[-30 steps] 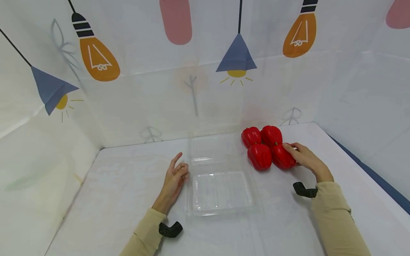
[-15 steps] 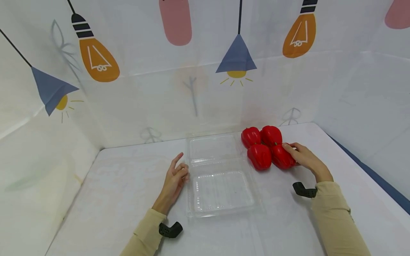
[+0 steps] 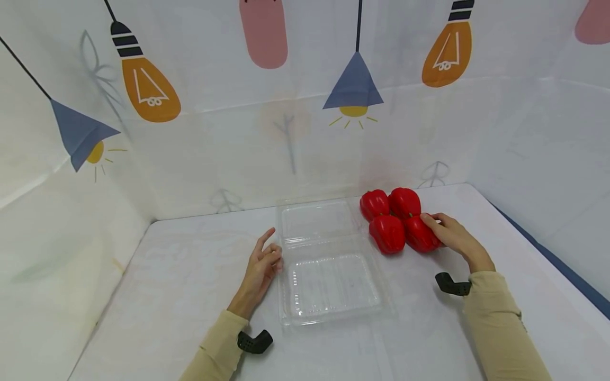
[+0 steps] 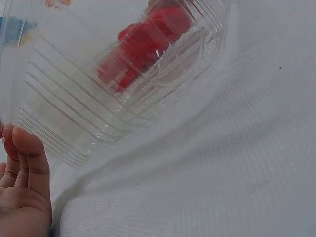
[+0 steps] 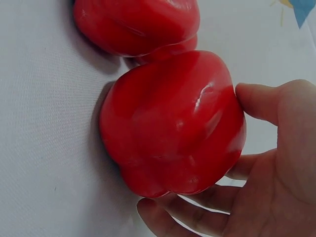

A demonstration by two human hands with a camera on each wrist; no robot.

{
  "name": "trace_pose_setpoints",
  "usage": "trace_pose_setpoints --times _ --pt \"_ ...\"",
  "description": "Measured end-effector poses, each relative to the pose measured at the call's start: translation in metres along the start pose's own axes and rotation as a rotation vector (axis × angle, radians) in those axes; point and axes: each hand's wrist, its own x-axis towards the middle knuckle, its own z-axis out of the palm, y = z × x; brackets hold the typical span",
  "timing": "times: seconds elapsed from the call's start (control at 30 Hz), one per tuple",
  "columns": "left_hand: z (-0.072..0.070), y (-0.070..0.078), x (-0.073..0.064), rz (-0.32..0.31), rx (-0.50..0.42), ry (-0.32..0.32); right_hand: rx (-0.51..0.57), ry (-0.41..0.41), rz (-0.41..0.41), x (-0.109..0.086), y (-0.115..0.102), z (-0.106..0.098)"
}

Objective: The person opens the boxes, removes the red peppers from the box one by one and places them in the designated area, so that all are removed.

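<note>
My right hand (image 3: pixel 450 234) grips the front right red bell pepper (image 3: pixel 421 235), which sits on the table. In the right wrist view the thumb presses one side of that bell pepper (image 5: pixel 173 123), and the fingers curve around its lower side. Several matching bell peppers (image 3: pixel 387 234) are clustered against it. A clear plastic clamshell container (image 3: pixel 333 286) lies unfolded to the left of them. My left hand (image 3: pixel 259 270) is at the container's left edge, index finger raised. In the left wrist view its fingertips (image 4: pixel 27 140) touch the container's ribbed wall (image 4: pixel 74 113).
White cloth covers the table (image 3: pixel 190 275). A white curtain (image 3: pixel 214 148) printed with lamps and bulbs hangs along the back and sides. Black camera mounts (image 3: pixel 254 342) stick out from both sleeves.
The clear container has turned slightly, its near edge shifting a little toward the right and front. Both hands and the bell peppers have stayed nearly in place.
</note>
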Motion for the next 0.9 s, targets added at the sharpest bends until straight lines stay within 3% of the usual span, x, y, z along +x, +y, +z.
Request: trace_pose_setpoints --times 0.27,0.43,0.53,0.63,0.77,0.9 --pt "0.001 -0.001 0.001 -0.019 0.016 0.058 -0.007 0.024 0.003 0.002 0.002 0.0" --pt "0.001 -0.002 0.005 0.007 0.148 0.107 0.011 0.209 -0.023 0.005 -0.003 0.002" --pt "0.001 -0.001 0.007 0.028 0.293 0.129 0.029 0.342 -0.115 0.006 -0.009 0.005" --pt "0.0 0.001 0.008 0.057 0.45 0.132 0.015 0.406 -0.229 0.004 -0.016 0.009" --pt "-0.003 0.007 0.011 0.13 0.731 0.127 -0.025 0.394 -0.34 0.001 -0.029 0.017" --pt "-0.009 0.018 0.013 0.233 1.084 0.128 -0.103 0.349 -0.42 -0.002 -0.041 0.027"
